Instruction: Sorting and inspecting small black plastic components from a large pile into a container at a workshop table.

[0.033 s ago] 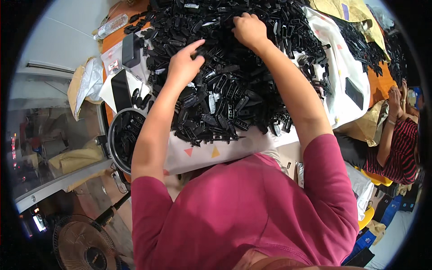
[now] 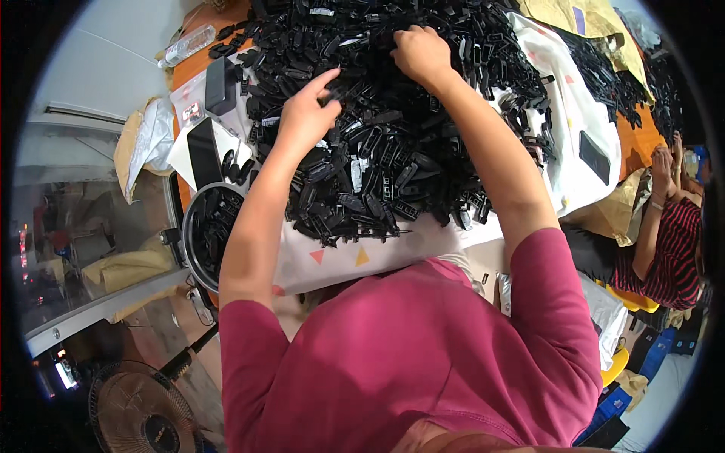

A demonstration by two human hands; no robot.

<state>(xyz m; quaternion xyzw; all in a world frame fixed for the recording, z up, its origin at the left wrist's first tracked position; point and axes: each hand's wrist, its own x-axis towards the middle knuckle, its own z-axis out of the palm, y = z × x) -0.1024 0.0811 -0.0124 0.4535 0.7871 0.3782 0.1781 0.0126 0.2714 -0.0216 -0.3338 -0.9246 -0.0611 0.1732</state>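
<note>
The left hand (image 2: pixel 306 113) is spread, its forefinger pointing out and its thumb apart; a dark blur by the other fingers is too unclear to tell whether a part touches them. The right hand (image 2: pixel 421 54) reaches farther toward the far edge, fingers curled downward; whether it pinches anything I cannot tell. Under and around both lies a heaped pile of small black parts (image 2: pixel 393 162), filling the middle of the table (image 2: pixel 183 190) and running on past the hands toward the far edge. On the near side the pile stops short of the edge, where a strip of white cloth (image 2: pixel 393 253) with coloured triangles shows and drapes over. Toward the left edge, close by the left forearm, stand a round bowl (image 2: pixel 188 253) of black parts, a dark phone (image 2: pixel 203 155) and a dark box (image 2: pixel 220 87), with a clear bottle (image 2: pixel 189 47) at the far left corner. Right of the pile, more cloth shows, carrying another phone (image 2: pixel 594 157); brown paper (image 2: pixel 596 26) covers part of the far right. Beyond the right edge, a co-worker's hands (image 2: pixel 663 162) are raised near the tabletop.
</note>
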